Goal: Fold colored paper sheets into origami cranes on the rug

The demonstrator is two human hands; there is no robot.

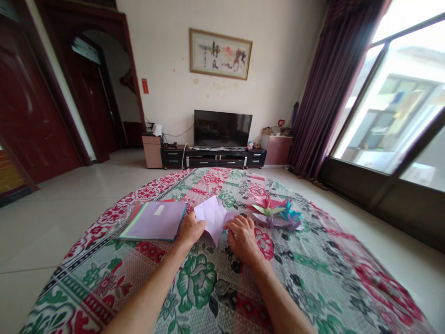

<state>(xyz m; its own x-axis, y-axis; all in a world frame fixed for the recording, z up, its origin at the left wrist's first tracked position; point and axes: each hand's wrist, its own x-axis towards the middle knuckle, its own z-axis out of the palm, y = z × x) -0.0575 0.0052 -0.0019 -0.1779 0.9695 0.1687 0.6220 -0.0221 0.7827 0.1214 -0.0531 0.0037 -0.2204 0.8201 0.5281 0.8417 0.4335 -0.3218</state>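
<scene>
A creased sheet of light purple origami paper (212,217) is held up between my two hands, just above the tablecloth. My left hand (192,228) pinches its left edge, thumb on the near face. On the opposite side my right hand (240,233) grips the paper's right part with bent fingers, which partly cover it. Left of my left hand lies a stack of coloured paper (149,222), purple on top with a small pale label. To the right of my right hand sit several folded paper cranes (274,213) in pink, green, blue and purple.
A floral tablecloth (222,297) covers the round table. Beyond it stand a low black cabinet (217,158) with a television (222,129). Dark curtains (321,93) and a large window are at the right, and red-brown doors (33,97) at the left.
</scene>
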